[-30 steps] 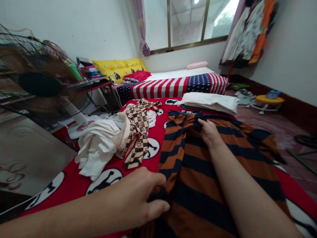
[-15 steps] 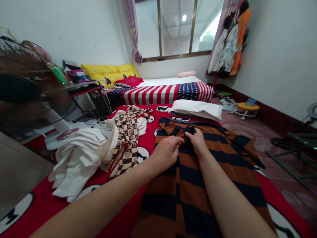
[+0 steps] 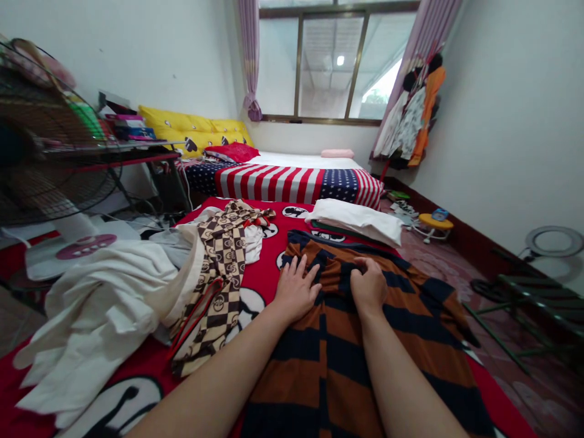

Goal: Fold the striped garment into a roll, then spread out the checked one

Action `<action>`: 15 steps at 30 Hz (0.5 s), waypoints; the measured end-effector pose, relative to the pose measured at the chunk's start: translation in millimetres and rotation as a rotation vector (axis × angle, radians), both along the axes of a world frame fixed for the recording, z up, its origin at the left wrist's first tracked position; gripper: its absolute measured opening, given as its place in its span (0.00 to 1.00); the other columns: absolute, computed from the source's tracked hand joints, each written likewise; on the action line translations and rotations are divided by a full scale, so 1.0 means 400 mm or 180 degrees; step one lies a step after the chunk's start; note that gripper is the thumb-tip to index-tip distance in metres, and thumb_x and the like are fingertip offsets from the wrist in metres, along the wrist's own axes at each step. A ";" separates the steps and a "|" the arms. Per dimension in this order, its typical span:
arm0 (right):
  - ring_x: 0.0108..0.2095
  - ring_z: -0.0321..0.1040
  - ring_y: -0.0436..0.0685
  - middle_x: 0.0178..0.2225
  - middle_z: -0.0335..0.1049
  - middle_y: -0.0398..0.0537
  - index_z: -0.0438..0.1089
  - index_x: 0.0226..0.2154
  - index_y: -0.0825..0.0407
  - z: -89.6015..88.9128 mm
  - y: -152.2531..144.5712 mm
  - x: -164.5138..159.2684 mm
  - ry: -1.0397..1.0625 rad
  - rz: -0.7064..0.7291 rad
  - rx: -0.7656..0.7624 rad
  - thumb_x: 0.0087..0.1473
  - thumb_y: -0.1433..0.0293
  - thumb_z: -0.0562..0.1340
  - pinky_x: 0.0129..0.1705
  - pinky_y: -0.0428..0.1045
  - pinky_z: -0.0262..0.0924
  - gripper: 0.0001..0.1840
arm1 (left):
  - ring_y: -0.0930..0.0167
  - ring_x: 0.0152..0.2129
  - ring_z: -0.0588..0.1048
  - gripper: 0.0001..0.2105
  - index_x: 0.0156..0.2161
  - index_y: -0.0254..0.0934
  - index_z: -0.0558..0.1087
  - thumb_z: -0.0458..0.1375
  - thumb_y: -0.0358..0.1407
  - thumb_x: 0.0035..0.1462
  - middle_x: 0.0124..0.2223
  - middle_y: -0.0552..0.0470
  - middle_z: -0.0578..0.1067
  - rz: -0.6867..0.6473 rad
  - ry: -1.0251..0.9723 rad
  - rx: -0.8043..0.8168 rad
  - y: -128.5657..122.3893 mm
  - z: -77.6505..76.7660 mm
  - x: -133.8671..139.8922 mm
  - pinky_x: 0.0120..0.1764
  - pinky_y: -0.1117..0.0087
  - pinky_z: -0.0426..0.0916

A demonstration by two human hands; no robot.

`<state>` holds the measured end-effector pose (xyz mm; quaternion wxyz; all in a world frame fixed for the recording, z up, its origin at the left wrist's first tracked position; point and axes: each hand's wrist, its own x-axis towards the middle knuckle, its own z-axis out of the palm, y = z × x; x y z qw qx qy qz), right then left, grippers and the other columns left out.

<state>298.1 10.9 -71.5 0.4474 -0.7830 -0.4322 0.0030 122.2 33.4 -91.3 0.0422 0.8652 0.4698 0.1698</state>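
A brown and navy striped shirt (image 3: 347, 365) lies spread on the red patterned bedcover (image 3: 205, 407), its fabric bunched around the collar. My left hand (image 3: 296, 289) rests on the shirt left of the collar, palm down with fingers spread. On the collar's other side, my right hand (image 3: 368, 286) is closed with curled fingers on the shirt's fabric; its fingertips are partly hidden. To the left lie a brown and cream checked garment (image 3: 223, 249) and a rumpled white garment (image 3: 104, 304). Beyond the shirt sits a folded white cloth (image 3: 356, 219) on top of something dark green.
An electric fan (image 3: 55, 146) stands at the left by a cluttered table (image 3: 146, 152). Behind is another bed with a flag-patterned cover (image 3: 274, 182). On the right are a yellow stool (image 3: 435, 222), a green metal-framed chair (image 3: 538, 298) and a ring light (image 3: 554, 242).
My left hand has gone from a pinch at the collar to lying flat with fingers spread. My right hand has shifted slightly on the shirt, and the camera view has tilted.
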 end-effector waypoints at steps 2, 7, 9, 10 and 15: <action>0.43 0.68 0.62 0.41 0.72 0.55 0.71 0.38 0.52 -0.005 0.007 -0.001 -0.0266 0.0175 0.0427 0.47 0.73 0.52 0.46 0.55 0.60 0.17 | 0.51 0.63 0.50 0.24 0.63 0.49 0.59 0.47 0.47 0.62 0.68 0.45 0.51 -0.0030 -0.0017 0.0014 0.002 -0.001 0.000 0.61 0.48 0.47; 0.39 0.70 0.57 0.38 0.73 0.52 0.70 0.38 0.54 -0.022 0.027 -0.015 -0.0342 0.1092 0.0605 0.52 0.69 0.53 0.46 0.50 0.61 0.14 | 0.49 0.63 0.50 0.24 0.62 0.51 0.61 0.47 0.48 0.62 0.68 0.45 0.51 -0.0057 -0.0066 0.0025 0.004 -0.009 0.003 0.60 0.46 0.48; 0.39 0.70 0.57 0.39 0.74 0.52 0.71 0.37 0.54 -0.029 0.027 -0.016 -0.0380 0.1155 0.0163 0.53 0.68 0.53 0.45 0.49 0.62 0.14 | 0.50 0.63 0.50 0.24 0.62 0.51 0.61 0.47 0.48 0.62 0.68 0.46 0.52 -0.0042 -0.0092 0.0050 0.003 -0.013 0.004 0.60 0.47 0.48; 0.39 0.71 0.57 0.39 0.74 0.52 0.71 0.37 0.53 -0.031 0.025 -0.014 -0.0421 0.1107 -0.0024 0.53 0.68 0.53 0.44 0.49 0.62 0.14 | 0.50 0.63 0.50 0.24 0.61 0.52 0.61 0.47 0.48 0.62 0.68 0.47 0.52 -0.0022 -0.0108 0.0072 0.003 -0.015 0.004 0.60 0.47 0.48; 0.39 0.72 0.57 0.38 0.76 0.49 0.73 0.37 0.51 -0.018 0.024 0.005 -0.0670 0.0791 -0.0570 0.55 0.67 0.53 0.40 0.49 0.61 0.15 | 0.53 0.63 0.51 0.22 0.60 0.53 0.62 0.47 0.49 0.62 0.67 0.49 0.53 0.0059 -0.0181 0.0126 0.000 -0.020 0.006 0.61 0.50 0.46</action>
